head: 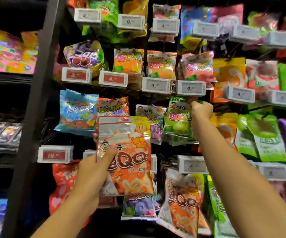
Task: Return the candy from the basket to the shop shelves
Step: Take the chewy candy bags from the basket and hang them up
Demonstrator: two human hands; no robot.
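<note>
My left hand (94, 170) holds up an orange and silver candy bag (126, 155) with "QQ" lettering in front of the hanging display; a second bag's edge shows just behind it. My right hand (201, 111) reaches higher and pinches the top of a green candy bag (177, 119) that hangs on a peg under a white price tag (191, 87). A matching orange QQ bag (183, 201) hangs at the lower right. The basket is out of view.
Rows of candy bags hang on pegs with price tags (156, 85) in front of them. A black upright post (35, 100) splits this rack from shelves of boxed sweets (3, 133) on the left. Purple grape bags (139, 206) hang below my left hand.
</note>
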